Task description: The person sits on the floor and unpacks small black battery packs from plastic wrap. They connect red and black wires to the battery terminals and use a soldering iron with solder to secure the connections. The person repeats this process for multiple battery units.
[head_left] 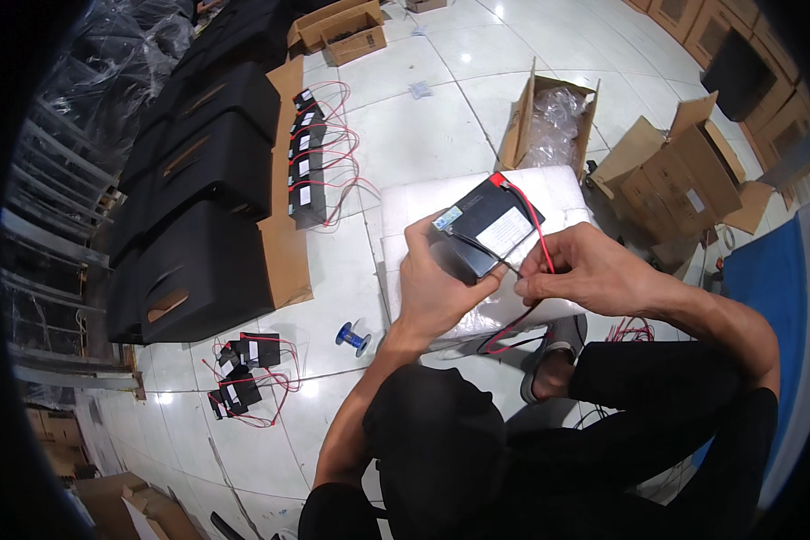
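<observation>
My left hand grips the lower left of a black rectangular battery, which has a white label and is held at a slant over a white foam block wrapped in clear plastic. A red wire runs from a red cap at the battery's top corner, and a black wire runs from the left end. My right hand is closed, thumb and fingers pinching the black wire beside the battery's lower right. Both wires hang in a loop below the foam block.
Black moulded cases lie on cardboard at left, beside a row of wired batteries. More batteries and a blue spool are on the tiled floor. Open cartons stand at right, near a blue sheet.
</observation>
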{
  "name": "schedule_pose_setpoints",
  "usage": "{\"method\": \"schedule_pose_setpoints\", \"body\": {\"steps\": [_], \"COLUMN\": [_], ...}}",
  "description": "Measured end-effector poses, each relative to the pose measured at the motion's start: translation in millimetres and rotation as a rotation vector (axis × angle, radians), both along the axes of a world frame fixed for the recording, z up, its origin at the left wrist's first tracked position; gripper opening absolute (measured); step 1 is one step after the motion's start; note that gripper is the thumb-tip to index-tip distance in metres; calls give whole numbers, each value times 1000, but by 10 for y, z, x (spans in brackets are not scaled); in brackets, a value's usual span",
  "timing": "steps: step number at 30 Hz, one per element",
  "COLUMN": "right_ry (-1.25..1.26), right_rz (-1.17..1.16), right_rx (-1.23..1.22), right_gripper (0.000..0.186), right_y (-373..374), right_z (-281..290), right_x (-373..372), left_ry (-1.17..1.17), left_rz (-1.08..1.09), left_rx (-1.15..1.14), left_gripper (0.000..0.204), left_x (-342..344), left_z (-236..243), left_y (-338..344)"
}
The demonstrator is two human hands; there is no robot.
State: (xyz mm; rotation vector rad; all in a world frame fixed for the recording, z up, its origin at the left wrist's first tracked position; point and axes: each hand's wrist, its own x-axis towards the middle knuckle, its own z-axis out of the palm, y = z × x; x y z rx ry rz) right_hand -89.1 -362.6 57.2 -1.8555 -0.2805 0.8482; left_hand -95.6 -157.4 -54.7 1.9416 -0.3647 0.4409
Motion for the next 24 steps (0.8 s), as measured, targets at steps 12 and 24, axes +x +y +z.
{"method": "schedule_pose_setpoints", "body": {"steps": [12,24], "right_ry": [-45,-156], "right_rz": [-88,-123], "right_rx": [-147,-160], "right_gripper": [30,34], "right_y": [-108,-201], "right_z": [220,353], "right_x": [135,159], "left_ry": [40,93], "left_rz": [-219,-194], "left_rx": [-170,-145], "left_gripper": [103,105], "left_x": [80,83], "left_z": [-45,-8], "left_y": [89,97]}}
